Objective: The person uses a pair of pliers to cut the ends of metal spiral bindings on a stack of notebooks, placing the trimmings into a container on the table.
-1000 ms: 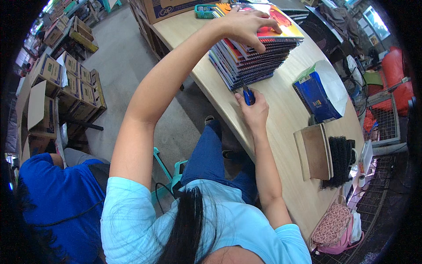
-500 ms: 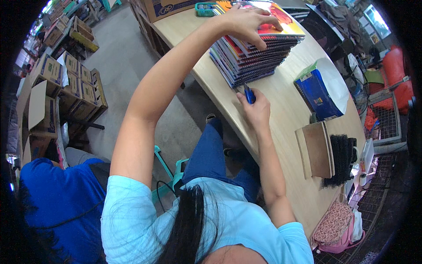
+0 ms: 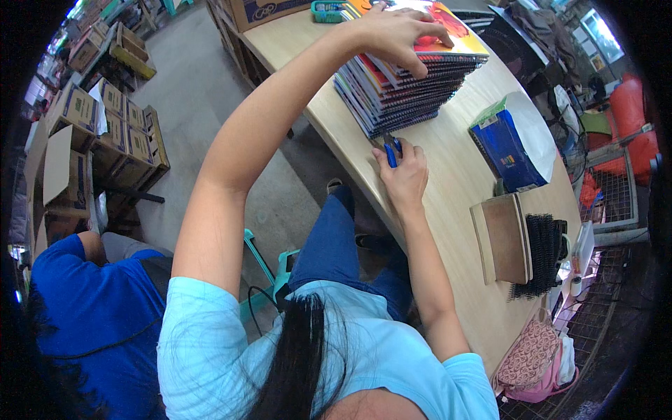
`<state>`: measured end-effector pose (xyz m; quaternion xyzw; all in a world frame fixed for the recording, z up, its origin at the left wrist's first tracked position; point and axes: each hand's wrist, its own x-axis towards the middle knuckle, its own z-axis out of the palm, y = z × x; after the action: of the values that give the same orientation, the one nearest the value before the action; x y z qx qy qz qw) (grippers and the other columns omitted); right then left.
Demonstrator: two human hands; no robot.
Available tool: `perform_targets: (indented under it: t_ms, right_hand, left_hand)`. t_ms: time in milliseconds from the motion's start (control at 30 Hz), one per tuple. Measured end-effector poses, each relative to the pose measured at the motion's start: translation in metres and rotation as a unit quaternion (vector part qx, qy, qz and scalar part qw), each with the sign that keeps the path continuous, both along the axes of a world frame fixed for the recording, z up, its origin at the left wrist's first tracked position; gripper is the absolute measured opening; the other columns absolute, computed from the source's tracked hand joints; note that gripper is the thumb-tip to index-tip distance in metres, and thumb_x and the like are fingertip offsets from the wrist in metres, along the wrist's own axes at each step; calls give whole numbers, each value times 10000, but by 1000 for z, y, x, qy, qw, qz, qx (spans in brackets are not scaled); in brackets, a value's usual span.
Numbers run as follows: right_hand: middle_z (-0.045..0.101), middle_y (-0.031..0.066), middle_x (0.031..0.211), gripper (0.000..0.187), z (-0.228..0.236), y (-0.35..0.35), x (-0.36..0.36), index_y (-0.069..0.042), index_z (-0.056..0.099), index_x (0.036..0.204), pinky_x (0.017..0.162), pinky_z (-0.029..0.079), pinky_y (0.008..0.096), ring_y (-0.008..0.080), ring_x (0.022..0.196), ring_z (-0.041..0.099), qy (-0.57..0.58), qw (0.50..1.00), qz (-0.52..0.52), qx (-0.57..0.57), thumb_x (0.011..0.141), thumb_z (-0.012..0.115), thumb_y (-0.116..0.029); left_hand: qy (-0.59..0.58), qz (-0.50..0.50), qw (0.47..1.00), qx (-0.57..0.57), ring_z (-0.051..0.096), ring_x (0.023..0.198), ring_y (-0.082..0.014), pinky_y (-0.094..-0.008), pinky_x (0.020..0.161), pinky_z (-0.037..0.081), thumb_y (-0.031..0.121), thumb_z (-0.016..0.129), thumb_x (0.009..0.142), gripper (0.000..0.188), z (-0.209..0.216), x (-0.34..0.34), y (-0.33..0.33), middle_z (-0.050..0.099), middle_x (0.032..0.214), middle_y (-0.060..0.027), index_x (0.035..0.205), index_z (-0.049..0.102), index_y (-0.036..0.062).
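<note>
A tall stack of spiral-bound notebooks point(image 3: 395, 98) stands at the far end of the table, with a bright red and yellow cover on top. My left hand point(image 3: 400, 38) rests over that top cover, its fingers spread and the thumb hanging at the near side. Below the stack, my right hand point(image 3: 407, 182) grips a pair of blue-handled pliers point(image 3: 391, 152). The handles are parted, and the dark jaws point at the lowest notebooks by their near corner. Whether the jaws touch a coil, I cannot tell.
On the pale table point(image 3: 448, 231) stand a blue box point(image 3: 504, 150), brown boards point(image 3: 500, 238) and a bundle of black coils point(image 3: 537, 255). A pink patterned bag point(image 3: 528, 357) lies at the near right. Cartons point(image 3: 126, 140) and a person in blue point(image 3: 98, 329) are on the left.
The pliers' handles have spread apart, and my right hand has turned and shifted slightly nearer to me. My left hand stays on the stack. The person in blue has shifted an arm.
</note>
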<state>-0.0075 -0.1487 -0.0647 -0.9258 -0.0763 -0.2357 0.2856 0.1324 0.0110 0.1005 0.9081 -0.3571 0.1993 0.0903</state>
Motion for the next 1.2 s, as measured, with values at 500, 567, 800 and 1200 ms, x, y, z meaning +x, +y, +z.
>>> perform_targets:
  t_ms: [500,567,800,1200]
  right_hand:
    - [677,169,690,439,28,-26,35,-31,722,944,646,515,354,300,646,671,366,918,91,123,742,757,-419]
    - [652,150,742,509,5,-19,20,-39,689,1040,695,509,404,333,730,650,159,984,64,58,740,749,-447]
    - [643,173,873,500,-8,-8,8,-47,683,1046,728,500,452,351,816,642,64,996,3,-57,753,733,-449]
    - [630,113,673,467,5,-31,31,-19,695,888,592,490,378,280,619,619,172,979,100,-41,765,745,-466]
  left_hand:
    - [139,-30,990,-15,371,1326,-355,-539,1077,252,410,682,609,777,26,-11,3,411,1431,-145,1338,503,209]
    - [136,-38,990,-22,369,1327,-359,-543,1080,247,409,685,608,778,25,-9,4,411,1429,-151,1338,504,214]
    - [156,-32,987,-17,370,1324,-357,-534,1075,254,408,684,612,775,30,-13,3,421,1414,-166,1340,502,216]
    - [122,-44,991,-22,419,1273,-370,-515,1040,310,406,686,605,774,26,-9,5,467,1349,-197,1333,509,212]
